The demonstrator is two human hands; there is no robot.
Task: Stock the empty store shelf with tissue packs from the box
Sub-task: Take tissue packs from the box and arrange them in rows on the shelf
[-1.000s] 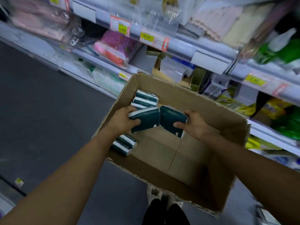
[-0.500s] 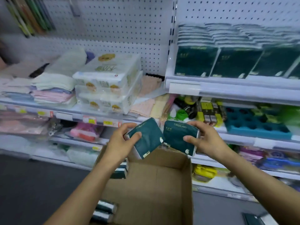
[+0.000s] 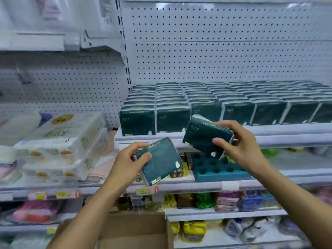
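Note:
My left hand [image 3: 128, 159] grips a dark green tissue pack [image 3: 160, 161], tilted, at chest height in front of the shelves. My right hand [image 3: 239, 144] holds a second dark green tissue pack [image 3: 206, 136] higher up, just below the front lip of the store shelf [image 3: 269, 131]. That shelf holds several rows of the same green packs [image 3: 197, 103] standing upright, filling it from left to right. The cardboard box [image 3: 136, 229] sits low between my arms; only its far wall and rim show, its inside is hidden.
A white pegboard [image 3: 215, 51] backs the shelf. At the left stand clear plastic-wrapped roll packs [image 3: 61, 141]. A blue foam tray with holes [image 3: 215, 169] and small goods lie on the shelf below my hands. Lower shelves carry coloured packets [image 3: 194, 230].
Both hands lifted a pack each out of the box and raised them toward the shelf. The right pack now sits higher, near the shelf lip. My view tilted up from the box.

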